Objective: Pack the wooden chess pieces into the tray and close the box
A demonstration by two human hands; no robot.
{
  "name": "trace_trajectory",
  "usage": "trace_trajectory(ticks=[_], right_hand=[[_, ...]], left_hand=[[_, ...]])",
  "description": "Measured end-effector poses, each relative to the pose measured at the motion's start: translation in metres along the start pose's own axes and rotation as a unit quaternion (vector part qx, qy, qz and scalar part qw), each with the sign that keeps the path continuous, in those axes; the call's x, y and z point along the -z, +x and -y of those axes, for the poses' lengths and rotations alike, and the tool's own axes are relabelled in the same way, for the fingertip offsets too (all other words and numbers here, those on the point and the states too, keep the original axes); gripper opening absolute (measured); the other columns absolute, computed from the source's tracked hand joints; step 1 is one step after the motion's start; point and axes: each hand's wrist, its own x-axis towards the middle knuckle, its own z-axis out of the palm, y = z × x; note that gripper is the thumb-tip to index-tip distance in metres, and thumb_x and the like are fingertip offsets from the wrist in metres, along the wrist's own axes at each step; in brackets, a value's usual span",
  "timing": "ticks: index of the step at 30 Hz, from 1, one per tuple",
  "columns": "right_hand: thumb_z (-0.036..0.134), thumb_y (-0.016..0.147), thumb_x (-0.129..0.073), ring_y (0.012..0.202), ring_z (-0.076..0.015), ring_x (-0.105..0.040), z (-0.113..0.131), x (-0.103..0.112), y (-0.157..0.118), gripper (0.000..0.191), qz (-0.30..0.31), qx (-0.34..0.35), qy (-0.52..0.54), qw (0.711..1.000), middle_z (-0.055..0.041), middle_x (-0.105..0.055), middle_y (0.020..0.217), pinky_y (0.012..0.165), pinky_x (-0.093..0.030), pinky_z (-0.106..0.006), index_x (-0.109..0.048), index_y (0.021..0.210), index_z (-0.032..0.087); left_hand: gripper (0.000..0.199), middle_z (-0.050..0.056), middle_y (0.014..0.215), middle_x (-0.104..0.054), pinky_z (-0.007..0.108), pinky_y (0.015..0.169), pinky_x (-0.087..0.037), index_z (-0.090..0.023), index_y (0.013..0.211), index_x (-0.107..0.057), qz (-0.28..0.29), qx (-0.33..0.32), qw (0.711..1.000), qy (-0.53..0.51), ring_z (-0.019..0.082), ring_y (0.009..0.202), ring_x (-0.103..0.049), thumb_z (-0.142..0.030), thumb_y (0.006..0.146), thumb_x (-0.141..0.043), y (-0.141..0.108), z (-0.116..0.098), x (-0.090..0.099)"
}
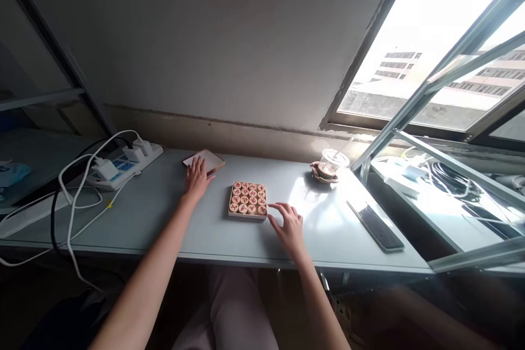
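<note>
A shallow box [247,217] sits on the grey desk in front of me, filled with rows of round Chinese chess pieces [245,199] marked in red characters. My right hand [290,228] is at the box's right side, thumb and fingers apart, the fingertips at or very near its edge. Farther back on the left lies the box lid [215,161], its pale inside facing up. Over the lid's near part rests my left hand [197,179], fingers stretched out and nothing gripped. Whether its fingertips press on the lid I cannot tell.
At the left, a power strip [143,163] with white plugs trails looping cables [70,213]. On the right are a lidded clear cup [334,158] by a brown carved object [324,174], and a phone [379,228]. A metal frame post [404,112] rises beyond them.
</note>
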Motion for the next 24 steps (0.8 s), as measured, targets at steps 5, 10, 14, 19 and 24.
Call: trace_trajectory(ticks=[5,10,14,19,24], right_hand=[[0.037,0.092,-0.045,0.111,-0.0244,-0.053,-0.020,0.005,-0.010,0.025,-0.025,-0.002,0.057,0.998,-0.0036,-0.061,0.117,0.091,-0.036,-0.044,-0.063,0.108,0.031],[0.041,0.090,-0.049,0.121,-0.0249,-0.048,-0.005,0.002,-0.019,0.037,-0.119,0.008,0.161,0.980,-0.0080,-0.054,0.128,0.099,-0.039,-0.047,-0.053,0.124,0.027],[0.039,0.093,-0.047,0.140,-0.0226,-0.030,0.036,-0.011,-0.020,0.067,-0.152,0.044,0.271,0.950,-0.0082,-0.022,0.156,0.110,-0.034,-0.048,-0.012,0.149,0.031],[0.036,0.091,-0.052,0.146,-0.0235,-0.016,0.061,-0.034,-0.012,0.065,-0.054,0.086,0.246,0.964,-0.0043,-0.014,0.159,0.116,-0.027,-0.046,-0.022,0.148,0.032],[0.020,0.089,-0.050,0.146,-0.0223,-0.016,0.048,-0.049,-0.010,0.054,-0.049,0.080,0.186,0.978,-0.0038,-0.017,0.158,0.116,-0.028,-0.046,-0.040,0.141,0.030]], left_hand=[[0.025,0.020,0.113,-0.067,0.048,0.106,-0.033,-0.010,0.099,-0.067,0.079,-0.017,0.997,-0.004,0.035,0.127,-0.047,-0.025,0.087,-0.052,0.014,0.023,0.018],[0.037,0.011,0.087,-0.071,0.041,0.093,-0.046,-0.015,0.103,-0.064,-0.056,0.024,0.967,-0.248,0.026,0.093,-0.067,-0.046,0.090,-0.048,-0.029,-0.018,0.065],[0.049,0.010,0.120,-0.064,0.026,0.076,-0.053,-0.020,0.125,-0.054,-0.063,0.153,0.808,-0.566,0.022,0.106,-0.063,-0.053,0.088,-0.050,-0.087,-0.080,0.081],[0.061,0.011,0.145,-0.045,0.033,0.092,-0.051,-0.023,0.141,-0.042,-0.018,0.237,0.745,-0.623,0.027,0.123,-0.053,-0.050,0.087,-0.054,-0.123,-0.121,0.056],[0.053,0.014,0.142,-0.048,0.042,0.113,-0.033,-0.015,0.132,-0.054,-0.083,0.131,0.844,-0.514,0.028,0.133,-0.043,-0.047,0.091,-0.044,-0.109,-0.108,0.016]])
